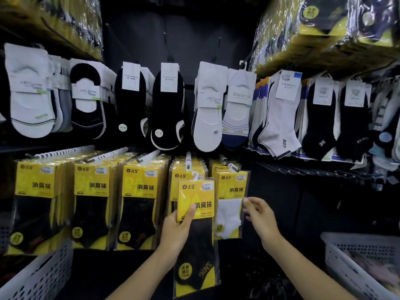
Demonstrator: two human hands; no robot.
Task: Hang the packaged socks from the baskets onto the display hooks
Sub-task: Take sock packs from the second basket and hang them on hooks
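Observation:
My left hand (178, 231) grips a yellow-and-black sock pack (198, 239) by its left edge, thumb on the yellow card. The pack's white hanger sits just below the tip of a white display hook (188, 160). My right hand (258, 217) is beside the pack, its fingertips touching the right edge of a hanging pack with white socks (230, 204). Three full rows of the same yellow packs (88, 191) hang to the left.
Loose low-cut socks (166, 109) hang on the upper row. A white perforated basket (36, 276) stands at lower left, another basket (359, 265) at lower right. Wrapped bundles of packs (324, 29) sit on the upper shelves. A bare wire rack (313, 169) runs right.

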